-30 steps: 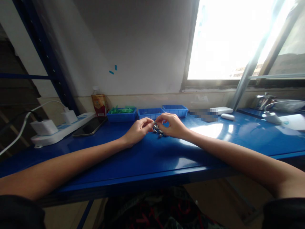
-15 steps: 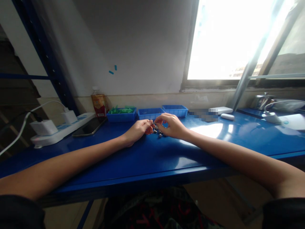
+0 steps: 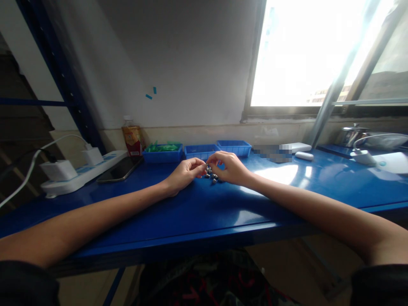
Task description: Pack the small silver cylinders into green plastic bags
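My left hand (image 3: 186,173) and my right hand (image 3: 230,168) meet at their fingertips just in front of the blue bins. Both are closed in a pinch, thumb against fingers. Whatever sits between the fingertips is too small to name. Under and between the hands, several small grey metallic pieces (image 3: 214,181) lie in a loose cluster on the blue table (image 3: 191,212). The right fingers partly cover this cluster.
Behind the hands stand a blue bin of green pieces (image 3: 162,155), a middle blue bin (image 3: 200,149) and a right blue bin (image 3: 234,148). Leftward are a drink bottle (image 3: 132,138), a phone (image 3: 120,169) and a power strip (image 3: 86,172). A white case (image 3: 304,156) lies right.
The left fingers have shifted and straightened slightly at the pinch, and more of the small metallic pieces show between the hands. The arms stay in place.
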Demonstrator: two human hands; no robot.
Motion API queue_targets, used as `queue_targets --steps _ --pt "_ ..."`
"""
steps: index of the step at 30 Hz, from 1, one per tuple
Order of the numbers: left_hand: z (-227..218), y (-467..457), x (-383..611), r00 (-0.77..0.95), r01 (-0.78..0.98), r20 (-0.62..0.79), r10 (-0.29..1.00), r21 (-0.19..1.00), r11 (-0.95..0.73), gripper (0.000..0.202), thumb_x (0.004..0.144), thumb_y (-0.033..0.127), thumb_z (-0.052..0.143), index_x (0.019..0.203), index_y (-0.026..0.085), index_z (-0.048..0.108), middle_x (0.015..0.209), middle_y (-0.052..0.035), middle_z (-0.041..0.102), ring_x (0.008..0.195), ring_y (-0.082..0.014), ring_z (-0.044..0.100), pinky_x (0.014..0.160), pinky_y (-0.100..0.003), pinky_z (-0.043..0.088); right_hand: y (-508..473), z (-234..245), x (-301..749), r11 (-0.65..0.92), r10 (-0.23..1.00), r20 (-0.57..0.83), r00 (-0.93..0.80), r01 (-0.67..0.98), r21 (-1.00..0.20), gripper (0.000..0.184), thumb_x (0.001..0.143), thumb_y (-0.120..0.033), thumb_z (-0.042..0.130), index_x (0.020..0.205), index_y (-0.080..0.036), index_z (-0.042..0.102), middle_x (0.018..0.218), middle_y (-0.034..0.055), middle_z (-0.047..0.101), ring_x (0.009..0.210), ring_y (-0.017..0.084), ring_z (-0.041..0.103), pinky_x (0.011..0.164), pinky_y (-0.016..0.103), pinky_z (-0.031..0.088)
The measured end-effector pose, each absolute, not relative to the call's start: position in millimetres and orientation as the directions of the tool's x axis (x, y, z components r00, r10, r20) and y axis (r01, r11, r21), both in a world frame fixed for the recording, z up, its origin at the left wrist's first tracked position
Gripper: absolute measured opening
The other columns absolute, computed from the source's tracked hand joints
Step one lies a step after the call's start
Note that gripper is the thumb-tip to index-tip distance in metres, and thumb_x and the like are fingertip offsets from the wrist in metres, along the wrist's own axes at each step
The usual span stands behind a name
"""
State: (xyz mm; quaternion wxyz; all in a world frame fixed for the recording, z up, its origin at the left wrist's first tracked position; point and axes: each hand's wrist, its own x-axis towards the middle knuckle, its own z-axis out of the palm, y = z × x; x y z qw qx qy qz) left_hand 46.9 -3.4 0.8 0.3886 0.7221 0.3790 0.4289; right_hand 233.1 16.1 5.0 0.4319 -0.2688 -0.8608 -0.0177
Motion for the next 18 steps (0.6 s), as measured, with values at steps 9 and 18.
queue_targets --steps 9,18 --pt "-2.5 0.1 45.3 0.361 0.225 0.334 0.871 0.875 -0.429 0.036 0.078 0.046 0.064 0.092 0.013 0.061 0.085 -0.004 0.063 0.08 -0.0164 0.059 0.076 -0.029 0.044 15.5 6.6 234.2 0.858 0.438 0.738 -0.513 0.484 -0.173 0.015 0.078 -0.014 0.056 0.088 -0.018 0.067 0.075 0.0015 0.066 0.072 0.014 0.059 0.065 0.023 0.044" --pt "-1.7 0.4 44.7 0.351 0.211 0.373 0.859 0.862 -0.461 0.035 0.075 0.044 0.067 0.092 0.015 0.059 0.084 -0.0021 0.062 0.077 -0.0147 0.057 0.073 -0.027 0.044 14.5 8.1 234.7 0.864 0.42 0.746 -0.517 0.48 -0.153 0.01 0.079 -0.015 0.058 0.084 -0.018 0.066 0.074 0.0012 0.065 0.072 0.014 0.059 0.065 0.024 0.044"
